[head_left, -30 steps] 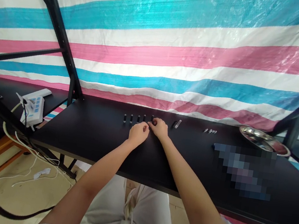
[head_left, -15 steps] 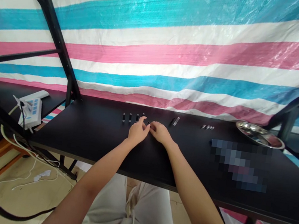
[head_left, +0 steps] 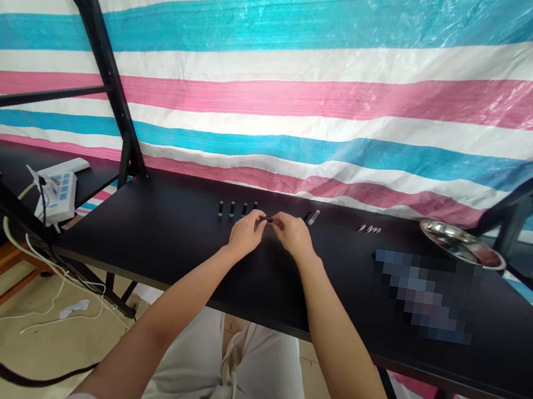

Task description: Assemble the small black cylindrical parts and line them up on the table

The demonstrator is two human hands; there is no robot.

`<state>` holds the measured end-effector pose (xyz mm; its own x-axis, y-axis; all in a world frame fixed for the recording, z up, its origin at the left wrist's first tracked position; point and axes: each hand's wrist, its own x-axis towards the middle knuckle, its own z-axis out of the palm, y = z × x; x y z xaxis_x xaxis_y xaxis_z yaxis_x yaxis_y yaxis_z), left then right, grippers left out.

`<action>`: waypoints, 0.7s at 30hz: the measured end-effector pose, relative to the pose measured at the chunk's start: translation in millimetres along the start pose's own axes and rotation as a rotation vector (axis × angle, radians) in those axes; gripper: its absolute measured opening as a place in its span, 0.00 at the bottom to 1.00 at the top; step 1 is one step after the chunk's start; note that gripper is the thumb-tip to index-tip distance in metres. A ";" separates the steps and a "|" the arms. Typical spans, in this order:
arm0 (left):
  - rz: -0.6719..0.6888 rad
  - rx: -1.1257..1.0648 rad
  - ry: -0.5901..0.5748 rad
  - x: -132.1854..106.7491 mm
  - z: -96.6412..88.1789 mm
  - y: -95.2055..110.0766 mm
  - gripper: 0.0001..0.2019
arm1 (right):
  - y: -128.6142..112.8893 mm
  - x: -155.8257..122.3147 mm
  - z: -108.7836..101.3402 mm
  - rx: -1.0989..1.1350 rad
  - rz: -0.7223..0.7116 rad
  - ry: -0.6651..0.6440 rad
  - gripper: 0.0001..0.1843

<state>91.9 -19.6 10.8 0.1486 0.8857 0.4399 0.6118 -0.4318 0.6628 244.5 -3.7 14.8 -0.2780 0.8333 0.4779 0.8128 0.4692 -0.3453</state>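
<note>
Between the fingertips of both hands lies a small black cylinder [head_left: 270, 220], held sideways just above the table. My left hand [head_left: 246, 230] pinches its left end; my right hand [head_left: 294, 232] has the right end, and the fingers hide much of it. Several similar black cylinders with pale ends, among them a black cylinder [head_left: 232, 209], stand upright in a row left of my left hand. Right of my right hand, a clear small tube [head_left: 314, 217] lies beside a dark piece [head_left: 307, 217].
Small shiny pieces [head_left: 369, 229] lie on the black table [head_left: 165, 231] to the right. Behind them is a round metal tray [head_left: 462, 244], with a blurred-out item [head_left: 421, 295] in front. A white power strip [head_left: 57, 197] sits at left, between black metal frame bars [head_left: 108, 77].
My right hand has shifted slightly, and its fingers have drawn a little away from the left. The black cylinder now shows lying sideways between both hands' fingertips.
</note>
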 end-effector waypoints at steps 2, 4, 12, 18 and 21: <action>0.009 -0.011 0.008 -0.1 0.5 -1.0 0.08 | 0.1 -0.2 -0.8 -0.014 -0.003 0.010 0.04; 0.004 -0.018 0.011 -0.1 0.5 -1.6 0.08 | -0.4 -0.5 -1.0 -0.029 -0.009 0.013 0.04; -0.073 0.025 0.027 0.9 -3.0 0.8 0.08 | -4.3 0.6 -0.2 -0.060 -0.024 0.001 0.06; -0.103 0.092 0.054 0.3 -5.0 3.9 0.09 | -8.7 1.2 -1.8 -0.089 -0.005 -0.004 0.06; -0.095 0.113 0.070 -0.2 -5.7 5.0 0.12 | -9.9 0.5 -2.4 -0.076 -0.002 0.000 0.06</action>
<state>90.5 -22.9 17.6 0.0334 0.9058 0.4224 0.7045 -0.3211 0.6330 237.5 -8.7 20.4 -0.2798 0.8320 0.4789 0.8486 0.4477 -0.2819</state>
